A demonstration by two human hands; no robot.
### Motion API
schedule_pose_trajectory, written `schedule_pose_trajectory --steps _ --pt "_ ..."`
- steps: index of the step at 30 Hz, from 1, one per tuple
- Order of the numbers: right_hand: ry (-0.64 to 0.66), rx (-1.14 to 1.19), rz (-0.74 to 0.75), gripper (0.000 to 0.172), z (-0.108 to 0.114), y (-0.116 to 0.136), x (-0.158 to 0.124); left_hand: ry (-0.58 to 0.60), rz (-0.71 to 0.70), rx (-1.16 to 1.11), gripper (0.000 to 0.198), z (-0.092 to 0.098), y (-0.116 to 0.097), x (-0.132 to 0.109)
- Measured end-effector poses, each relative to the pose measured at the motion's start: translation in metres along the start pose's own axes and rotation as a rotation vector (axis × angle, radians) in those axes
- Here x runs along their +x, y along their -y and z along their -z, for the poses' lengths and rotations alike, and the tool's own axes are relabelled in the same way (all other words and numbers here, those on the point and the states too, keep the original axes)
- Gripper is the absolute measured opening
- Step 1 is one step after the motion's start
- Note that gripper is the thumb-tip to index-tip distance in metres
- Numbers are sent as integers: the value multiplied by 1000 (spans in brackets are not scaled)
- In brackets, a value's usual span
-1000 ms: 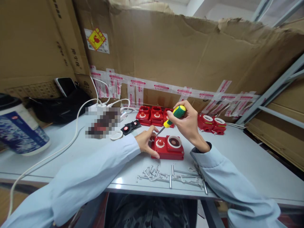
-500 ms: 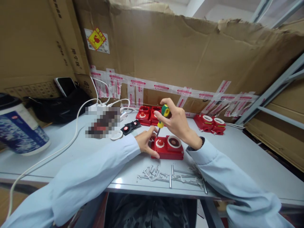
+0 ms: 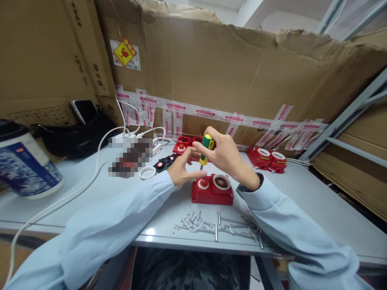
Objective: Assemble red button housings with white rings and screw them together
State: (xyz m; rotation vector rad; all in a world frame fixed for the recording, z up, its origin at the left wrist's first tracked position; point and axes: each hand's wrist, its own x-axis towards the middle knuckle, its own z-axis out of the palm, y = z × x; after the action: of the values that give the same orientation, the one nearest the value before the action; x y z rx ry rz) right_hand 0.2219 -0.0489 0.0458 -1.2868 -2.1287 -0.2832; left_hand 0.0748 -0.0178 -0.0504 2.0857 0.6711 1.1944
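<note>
My right hand (image 3: 226, 155) is wrapped round a screwdriver (image 3: 207, 141) with a green and yellow handle, its shaft pointing down. Below it a red housing (image 3: 213, 198) lies flat on the table, with a small red knob (image 3: 203, 183) in a white ring and a larger white ring (image 3: 221, 181) round a dark centre. My left hand (image 3: 183, 168) hovers beside the shaft at the housing's far left corner, thumb and fingers apart and nothing seen between them. The screwdriver's tip is hidden behind the left thumb.
Loose screws (image 3: 193, 218) and metal rods (image 3: 216, 233) lie near the front edge. More red housings (image 3: 267, 159) stand at the back. Left are a black part (image 3: 165, 163), a white ring (image 3: 147, 173), a white cable (image 3: 98, 161) and a cup (image 3: 27, 161). Cardboard (image 3: 211, 68) walls the back.
My left hand has let go of the red housing and lifted up beside the screwdriver. The screwdriver has risen slightly off the housing's corner in my right hand.
</note>
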Motion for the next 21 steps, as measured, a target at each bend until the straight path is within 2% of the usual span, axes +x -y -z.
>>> schedule_pose_trajectory --steps 3,5,8,10,14,16,18,21 --pt "7 -84 -33 32 2 4 -2 -210 -36 17 37 0 -8 11" --pt "45 -55 -9 30 7 3 -3 -262 -52 20 28 0 -12 15" --pt "111 72 41 24 13 0 -3 -212 -52 0 20 1 -18 16" --pt "95 97 37 23 14 -1 -3 -174 -52 22 17 1 -22 17" --pt "-8 -12 -21 33 7 2 -3 -276 -85 97 23 -1 -24 23" --pt "-22 -18 -24 32 6 4 -4 -315 -88 70 31 -1 -22 26" --pt "6 83 35 24 8 2 -6 -297 -76 -4 34 1 -21 28" --pt "69 261 154 30 15 -4 -8 -219 -18 -103 36 3 -24 26"
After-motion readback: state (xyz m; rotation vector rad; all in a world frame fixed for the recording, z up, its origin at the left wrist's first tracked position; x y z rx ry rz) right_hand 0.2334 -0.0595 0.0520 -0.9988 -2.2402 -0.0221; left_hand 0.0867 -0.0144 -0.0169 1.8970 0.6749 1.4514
